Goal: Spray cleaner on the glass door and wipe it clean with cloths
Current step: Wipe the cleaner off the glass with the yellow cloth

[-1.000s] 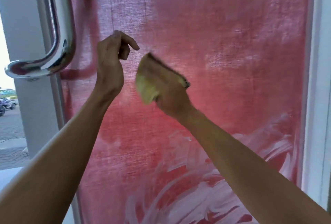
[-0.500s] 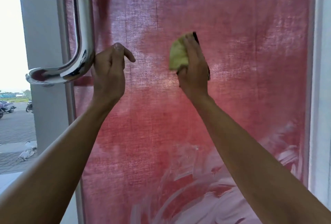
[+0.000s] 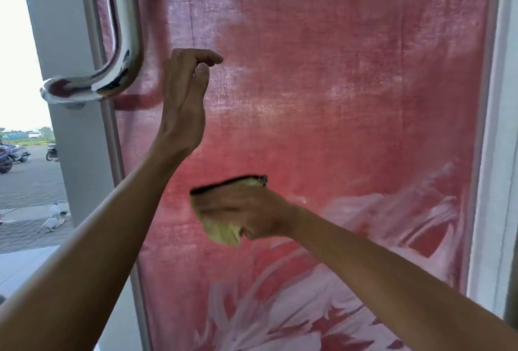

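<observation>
A person faces a glass door backed by a red curtain. The right hand presses a yellow cloth flat against the pane at mid-height, its grip closed over the cloth. The left hand is raised by the steel handle, fingers loosely curled, holding nothing. Likely risks: white cleaner smears below drying into streaks, or the cloth slipping from the hand.

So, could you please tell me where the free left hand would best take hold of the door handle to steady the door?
Probably the handle on its straight upright bar, above the lower bend. The left hand hovers just right of it, fingers loosely curled, so come from the right and wrap round. The bar stands off the glass, leaving finger room.
</observation>
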Demonstrator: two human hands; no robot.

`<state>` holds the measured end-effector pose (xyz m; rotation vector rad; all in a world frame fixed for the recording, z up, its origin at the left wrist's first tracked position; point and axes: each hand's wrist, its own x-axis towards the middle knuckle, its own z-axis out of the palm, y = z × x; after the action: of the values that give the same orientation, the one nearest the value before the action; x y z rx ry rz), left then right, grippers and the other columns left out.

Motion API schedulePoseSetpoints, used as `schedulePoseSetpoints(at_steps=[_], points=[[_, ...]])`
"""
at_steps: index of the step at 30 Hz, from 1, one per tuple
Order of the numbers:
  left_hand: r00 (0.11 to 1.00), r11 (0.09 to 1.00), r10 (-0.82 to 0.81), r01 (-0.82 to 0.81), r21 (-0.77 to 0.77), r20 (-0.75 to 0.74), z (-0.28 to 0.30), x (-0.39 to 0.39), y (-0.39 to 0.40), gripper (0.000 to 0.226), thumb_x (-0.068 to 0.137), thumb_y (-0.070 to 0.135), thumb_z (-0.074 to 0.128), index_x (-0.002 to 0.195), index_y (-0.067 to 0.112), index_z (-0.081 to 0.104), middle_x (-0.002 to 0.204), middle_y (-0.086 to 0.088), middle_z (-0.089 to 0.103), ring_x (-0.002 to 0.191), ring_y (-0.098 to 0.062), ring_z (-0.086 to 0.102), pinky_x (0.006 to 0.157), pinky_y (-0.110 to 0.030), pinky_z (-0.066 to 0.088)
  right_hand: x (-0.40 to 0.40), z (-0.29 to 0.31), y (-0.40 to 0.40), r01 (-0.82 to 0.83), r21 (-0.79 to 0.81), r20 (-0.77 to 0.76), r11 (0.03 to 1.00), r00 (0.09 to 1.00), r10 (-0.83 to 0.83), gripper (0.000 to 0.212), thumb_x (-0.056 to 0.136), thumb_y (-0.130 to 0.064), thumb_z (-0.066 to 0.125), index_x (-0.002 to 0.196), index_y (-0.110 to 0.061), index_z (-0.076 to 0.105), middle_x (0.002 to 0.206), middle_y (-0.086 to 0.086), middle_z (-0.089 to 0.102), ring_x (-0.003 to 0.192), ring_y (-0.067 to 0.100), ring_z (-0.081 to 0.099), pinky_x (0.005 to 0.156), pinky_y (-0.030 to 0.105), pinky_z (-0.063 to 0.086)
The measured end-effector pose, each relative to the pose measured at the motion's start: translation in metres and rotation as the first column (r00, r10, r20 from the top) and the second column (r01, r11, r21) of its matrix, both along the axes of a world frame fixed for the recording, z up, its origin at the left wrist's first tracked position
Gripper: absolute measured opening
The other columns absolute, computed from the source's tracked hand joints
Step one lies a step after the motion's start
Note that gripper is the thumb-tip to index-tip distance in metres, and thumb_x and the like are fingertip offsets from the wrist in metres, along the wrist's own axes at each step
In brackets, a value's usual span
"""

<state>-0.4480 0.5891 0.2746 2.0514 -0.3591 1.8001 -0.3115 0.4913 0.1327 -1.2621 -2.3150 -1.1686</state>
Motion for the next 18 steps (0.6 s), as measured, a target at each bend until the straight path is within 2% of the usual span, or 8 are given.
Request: schedulePoseSetpoints(at_steps=[4, 6, 9, 11, 12, 14, 15, 18], points=[[0.989, 0.996, -0.088, 0.087, -0.015, -0.122, -0.020, -0.003, -0.016, 0.029, 0.110, 0.026, 0.033, 0.113, 0.024, 0.062, 0.120, -0.001, 0.061, 0.122, -0.018, 0.054, 0.109, -0.034, 0.040, -0.005, -0.072, -0.034, 0.015, -0.322, -0.256, 0.947, 0.961, -0.103, 0.050, 0.083, 0.008, 0.052, 0.132, 0.003, 0.065, 0.144, 0.019, 0.059, 0.136, 0.030, 0.053, 0.121, 0.032, 0.033], [0.961, 0.983, -0.181, 0.178, -0.034, -0.210, -0.028, -0.005, -0.024, 0.033, 0.111, 0.025, 0.032, 0.110, 0.017, 0.064, 0.113, -0.012, 0.067, 0.111, -0.018, 0.061, 0.102, -0.037, 0.044, -0.011, -0.089, -0.053, -0.014, -0.411, -0.498, 0.912, 0.841, -0.212, 0.064, 0.078, 0.017, 0.052, 0.137, -0.004, 0.063, 0.150, 0.011, 0.054, 0.143, 0.022, 0.046, 0.122, 0.037, 0.034], [0.866, 0.954, -0.297, 0.282, -0.097, -0.402, -0.039, -0.004, -0.034, 0.046, 0.111, 0.031, 0.031, 0.112, 0.002, 0.066, 0.101, -0.017, 0.071, 0.098, -0.022, 0.068, 0.093, -0.042, 0.051, -0.026, -0.093, -0.085, -0.225, -0.303, -0.894, 0.926, 0.404, -0.194, 0.047, 0.094, 0.017, 0.052, 0.135, -0.003, 0.064, 0.141, 0.003, 0.063, 0.136, 0.017, 0.054, 0.113, 0.037, 0.045], [0.746, 0.928, -0.370, 0.322, -0.186, -0.554, -0.049, -0.001, -0.040, 0.051, 0.109, 0.038, 0.031, 0.118, 0.002, 0.066, 0.105, -0.017, 0.072, 0.103, -0.026, 0.070, 0.096, -0.040, 0.055, -0.034, -0.088, -0.103, -0.304, -0.058, -0.998, 0.951, 0.031, -0.051, 0.027, 0.102, 0.002, 0.054, 0.124, 0.000, 0.069, 0.119, 0.006, 0.073, 0.114, 0.026, 0.068, 0.097, 0.029, 0.052], [0.672, 0.914, -0.404, 0.332, -0.234, -0.621, -0.055, 0.002, -0.044, 0.052, 0.108, 0.041, 0.032, 0.121, 0.005, 0.067, 0.110, -0.016, 0.073, 0.107, -0.027, 0.070, 0.098, -0.039, 0.055, -0.034, -0.086, -0.110, -0.331, 0.052, -0.996, 0.942, -0.090, 0.023, 0.020, 0.102, -0.006, 0.057, 0.112, 0.001, 0.073, 0.101, 0.014, 0.074, 0.097, 0.037, 0.068, 0.088, 0.032, 0.053], [0.532, 0.893, -0.444, 0.325, -0.310, -0.721, -0.068, 0.010, -0.055, 0.050, 0.108, 0.045, 0.034, 0.125, 0.013, 0.067, 0.118, -0.011, 0.074, 0.114, -0.024, 0.070, 0.103, -0.038, 0.054, -0.035, -0.081, -0.123, -0.413, 0.241, -0.947, 0.878, -0.297, 0.120, 0.024, 0.091, -0.021, 0.074, 0.085, 0.002, 0.073, 0.072, 0.021, 0.065, 0.072, 0.038, 0.062, 0.073, 0.040, 0.050], [0.465, 0.886, -0.458, 0.306, -0.348, -0.758, -0.076, 0.014, -0.060, 0.046, 0.111, 0.045, 0.035, 0.127, 0.016, 0.066, 0.122, -0.008, 0.073, 0.117, -0.022, 0.069, 0.104, -0.038, 0.054, -0.036, -0.078, -0.129, -0.411, 0.303, -0.908, 0.860, -0.399, 0.129, 0.027, 0.080, -0.025, 0.085, 0.083, 0.000, 0.075, 0.072, 0.018, 0.067, 0.071, 0.036, 0.066, 0.071, 0.039, 0.053], [0.271, 0.879, -0.471, 0.225, -0.421, -0.839, -0.097, 0.017, -0.076, 0.048, 0.106, 0.046, 0.039, 0.135, 0.016, 0.062, 0.130, -0.005, 0.070, 0.119, -0.019, 0.068, 0.097, -0.032, 0.056, -0.032, -0.077, -0.148, -0.360, 0.412, -0.804, 0.837, -0.576, 0.148, 0.047, 0.066, -0.011, 0.092, 0.109, -0.003, 0.074, 0.097, 0.014, 0.076, 0.089, 0.028, 0.075, 0.075, 0.037, 0.061]])
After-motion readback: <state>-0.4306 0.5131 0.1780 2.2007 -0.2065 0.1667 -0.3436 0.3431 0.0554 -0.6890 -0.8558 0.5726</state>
